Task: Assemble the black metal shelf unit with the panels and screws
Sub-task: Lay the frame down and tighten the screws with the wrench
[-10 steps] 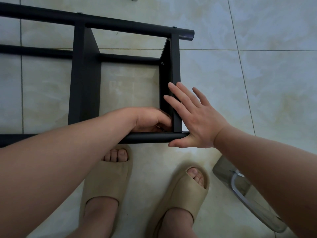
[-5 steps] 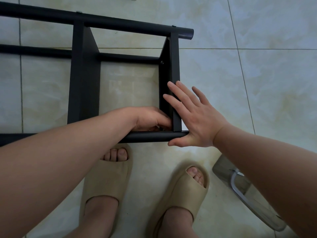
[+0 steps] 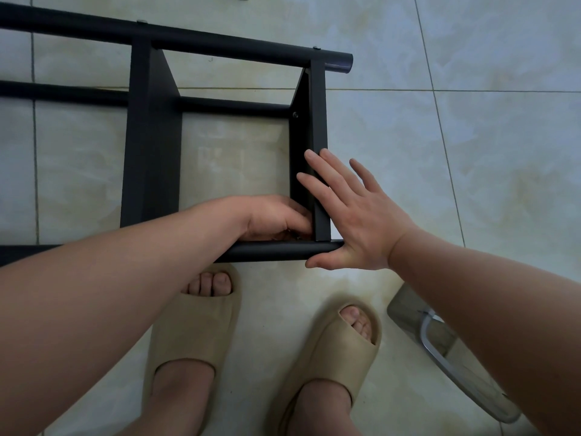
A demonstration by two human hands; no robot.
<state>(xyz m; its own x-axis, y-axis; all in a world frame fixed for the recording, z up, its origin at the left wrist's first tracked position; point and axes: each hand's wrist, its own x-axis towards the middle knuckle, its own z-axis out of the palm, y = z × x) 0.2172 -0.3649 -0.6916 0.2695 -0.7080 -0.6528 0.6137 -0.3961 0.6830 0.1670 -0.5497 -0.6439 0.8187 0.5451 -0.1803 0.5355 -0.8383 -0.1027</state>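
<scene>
The black metal shelf unit (image 3: pixel 220 45) lies on its side on the tiled floor, its round posts running left to right. Two black panels stand between the posts, one at left (image 3: pixel 151 146) and one at the right end (image 3: pixel 317 121). My right hand (image 3: pixel 355 215) lies flat with straight fingers against the right end panel, thumb on the near post (image 3: pixel 276 250). My left hand (image 3: pixel 276 220) reaches inside the frame to the corner where that panel meets the near post, fingers curled there. Whatever they hold is hidden. A screw head (image 3: pixel 295 114) shows on the panel's far corner.
My two feet in beige slippers (image 3: pixel 191 335) (image 3: pixel 330 366) stand just in front of the near post. A clear plastic bag with a metal tool (image 3: pixel 440 350) lies on the floor at lower right. Open tiles stretch to the right.
Hardly anything differs. Both hands stay at the same corner; the view has shifted only slightly.
</scene>
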